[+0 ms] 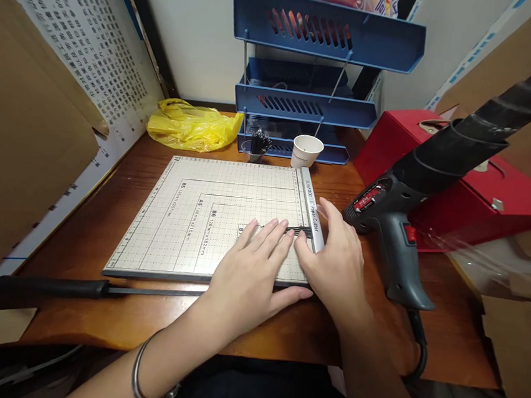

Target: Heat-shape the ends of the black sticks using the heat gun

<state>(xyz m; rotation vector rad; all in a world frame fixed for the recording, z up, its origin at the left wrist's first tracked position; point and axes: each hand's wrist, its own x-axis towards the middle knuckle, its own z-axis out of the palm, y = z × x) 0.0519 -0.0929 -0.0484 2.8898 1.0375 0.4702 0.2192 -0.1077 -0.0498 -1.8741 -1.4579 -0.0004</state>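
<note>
While L hand (250, 269) lies flat, fingers nearly straight, black strands (304, 230) at its fingertips, R hand (339, 256) half-curls beside them, hold unclear; I'd guess light, bendy, slippery: pinch nr R thumb.

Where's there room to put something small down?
There's bare table between the printed panel and paper cutter, and the cutter's far left corner. It's crowded on the cutter's right, with left hand, right hand and heat gun, and behind it, by the paper cup.
</note>
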